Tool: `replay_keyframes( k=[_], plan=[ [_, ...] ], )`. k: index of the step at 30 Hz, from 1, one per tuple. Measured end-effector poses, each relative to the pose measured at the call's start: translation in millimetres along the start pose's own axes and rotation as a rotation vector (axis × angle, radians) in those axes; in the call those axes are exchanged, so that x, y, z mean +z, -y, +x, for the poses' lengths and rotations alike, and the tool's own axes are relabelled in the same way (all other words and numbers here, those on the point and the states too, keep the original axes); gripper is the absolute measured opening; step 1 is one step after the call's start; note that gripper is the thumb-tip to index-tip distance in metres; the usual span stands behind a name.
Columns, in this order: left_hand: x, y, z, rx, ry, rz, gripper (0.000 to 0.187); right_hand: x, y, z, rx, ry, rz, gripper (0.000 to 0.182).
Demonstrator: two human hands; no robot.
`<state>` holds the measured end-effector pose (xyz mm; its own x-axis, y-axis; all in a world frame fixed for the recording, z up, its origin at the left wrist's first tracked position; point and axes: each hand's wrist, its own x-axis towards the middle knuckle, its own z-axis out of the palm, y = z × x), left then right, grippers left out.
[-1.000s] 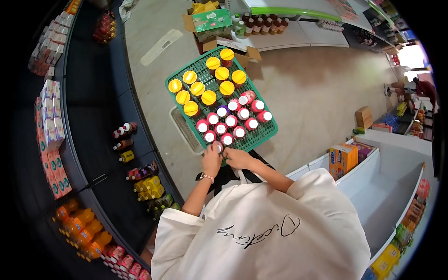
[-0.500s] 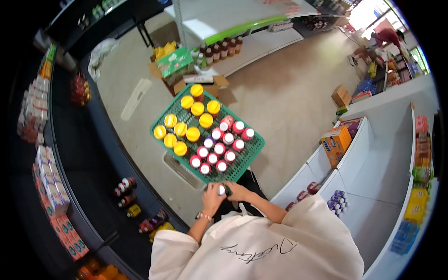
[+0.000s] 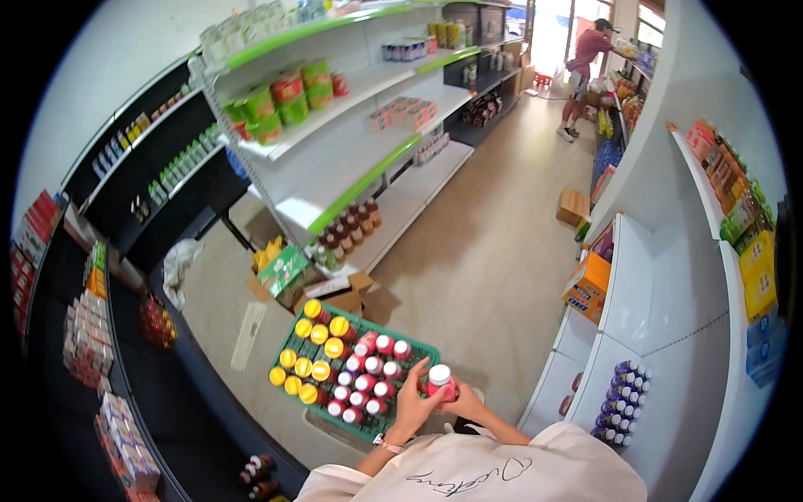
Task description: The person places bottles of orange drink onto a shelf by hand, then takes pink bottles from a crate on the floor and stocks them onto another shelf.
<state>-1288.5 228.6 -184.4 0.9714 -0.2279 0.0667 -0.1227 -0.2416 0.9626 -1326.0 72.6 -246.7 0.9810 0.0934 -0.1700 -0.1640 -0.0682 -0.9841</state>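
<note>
A pink-red bottle with a white cap point(image 3: 440, 378) is held upright between my two hands, at the near right corner of the green plastic crate point(image 3: 428, 353). My left hand point(image 3: 411, 407) is closed around its left side, with the thumb across the front. Against its right and lower side is my right hand point(image 3: 465, 402), fingers partly hidden behind the bottle. Inside the crate, several yellow-lidded jars point(image 3: 319, 335) stand on the left. Several more white-capped red bottles point(image 3: 365, 382) stand on the right.
White shelving point(image 3: 627, 335) runs along my right, with purple bottles point(image 3: 619, 406) and an orange box point(image 3: 589, 287). Dark shelves point(image 3: 180, 402) flank my left. Open cartons point(image 3: 339, 293) sit beyond the crate. A person in a red shirt point(image 3: 592, 50) stands far down the aisle.
My view has tilted up, bringing the far shelves and the standing person into sight. Both hands moved right along the crate's near side, and the bottle between them now shows more clearly.
</note>
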Motion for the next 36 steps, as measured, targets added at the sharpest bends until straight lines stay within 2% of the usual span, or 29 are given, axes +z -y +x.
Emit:
replay_keyframes(
  k=[3, 4, 7, 12, 14, 16, 20, 22, 26, 29, 32, 36],
  plan=[
    [50.9, -34.2, 31.8, 0.157, 0.002, -0.039, 0.059, -53.0, 6.5, 7.6, -0.013, -0.167, 0.201, 0.061],
    [65.9, -46.7, 37.9, 0.144, 0.052, -0.022, 0.052, -70.4, 5.9, 10.9, 0.0, -0.234, 0.29, 0.056],
    [113.4, -62.0, 57.1, 0.217, 0.114, 0.008, 0.047, -125.8, 6.5, 14.8, -0.121, -0.265, 0.37, 0.058],
    [180.5, -57.3, 77.5, 0.071, 0.257, -0.093, 0.046, -198.8, 7.9, 1.3, -0.082, -0.254, 0.366, 0.058],
    [204.2, -50.7, 89.2, 0.075, 0.291, -0.066, 0.046, -226.1, 7.3, 7.1, -0.072, -0.258, 0.357, 0.059],
    [219.3, -53.9, 98.1, 0.098, 0.313, -0.043, 0.047, -238.5, 0.5, 4.8, -0.047, -0.278, 0.338, 0.061],
    [228.6, -64.6, 119.1, 0.022, 0.314, -0.051, 0.047, -258.4, -16.8, 24.0, 0.018, -0.233, 0.391, 0.062],
    [231.8, -59.2, 138.3, 0.016, 0.275, -0.06, 0.047, -269.8, -26.5, 48.2, 0.007, -0.172, 0.394, 0.062],
    [230.1, -41.7, 199.4, 0.012, 0.264, -0.073, 0.047, -289.4, 12.8, 106.8, 0.141, -0.13, 0.405, 0.063],
    [225.1, -32.9, 267.5, 0.026, 0.269, -0.087, 0.046, -310.3, 33.7, 172.1, 0.085, -0.122, 0.383, 0.065],
    [220.3, -38.3, 340.1, 0.071, 0.182, -0.068, 0.046, -335.3, 60.6, 247.5, 0.003, -0.013, 0.269, 0.068],
    [198.3, -51.3, 434.5, 0.134, 0.102, -0.095, 0.046, -355.9, 125.5, 341.1, -0.019, 0.041, 0.171, 0.073]
  ],
)
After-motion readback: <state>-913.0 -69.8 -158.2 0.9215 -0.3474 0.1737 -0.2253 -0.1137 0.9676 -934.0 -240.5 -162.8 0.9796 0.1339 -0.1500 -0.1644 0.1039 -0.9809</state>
